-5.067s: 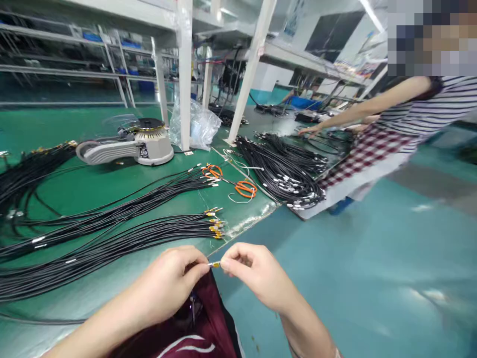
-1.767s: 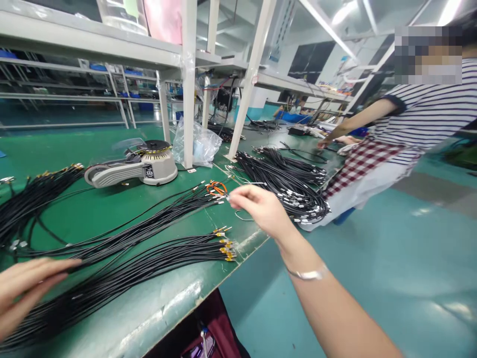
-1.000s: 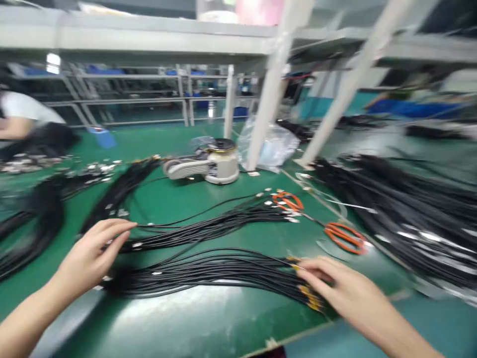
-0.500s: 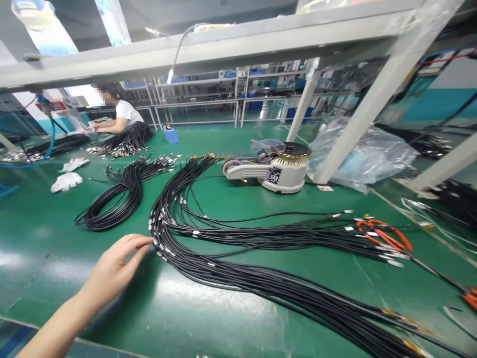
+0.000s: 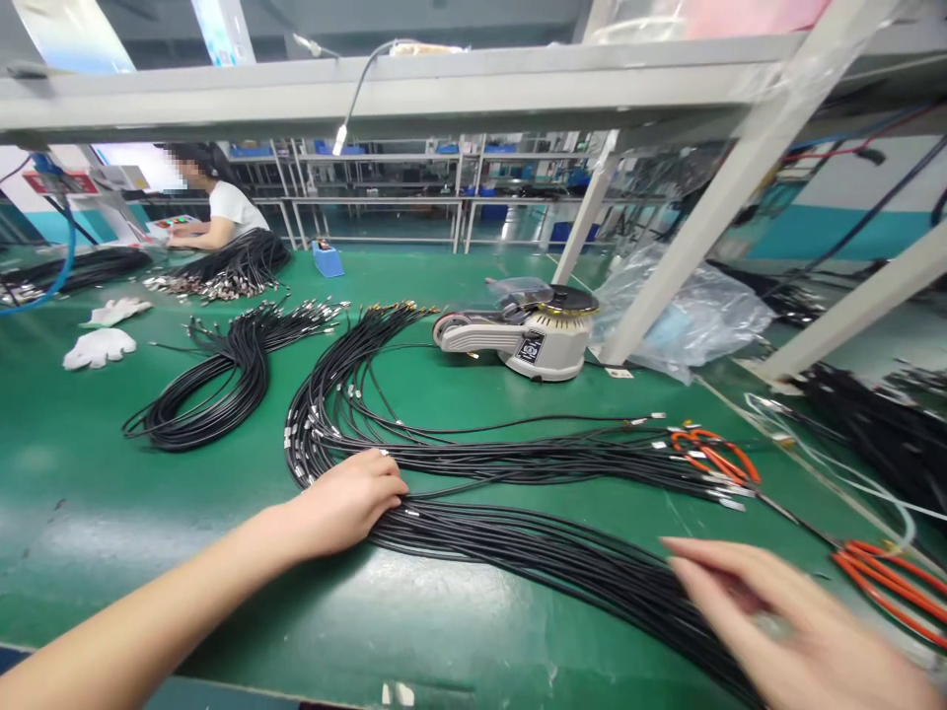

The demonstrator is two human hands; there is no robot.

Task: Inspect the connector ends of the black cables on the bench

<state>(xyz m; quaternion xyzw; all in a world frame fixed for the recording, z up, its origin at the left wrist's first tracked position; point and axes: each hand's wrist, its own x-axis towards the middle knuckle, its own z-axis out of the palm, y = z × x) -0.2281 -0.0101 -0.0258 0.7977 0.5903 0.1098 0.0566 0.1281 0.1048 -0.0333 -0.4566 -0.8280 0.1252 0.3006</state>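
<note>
My left hand lies over the bend of a long bundle of black cables, its fingers curled round some of them. White labels mark the cables around that bend. My right hand is blurred at the lower right, above the near branch of the bundle. Its thumb and forefinger are apart, and I see nothing held between them. The hand hides the right ends of that branch. A second branch of cables runs behind, its tips beside orange-handled scissors.
Another coil of black cables and white gloves lie at the left. A grey tape dispenser stands behind the bundle, before a shelf post. More orange handles lie at the right. A person sits at the far left.
My left hand has moved right from the labelled outer edge and closed over the cables. My right hand has come into view at the lower right. The camera view has shifted slightly.
</note>
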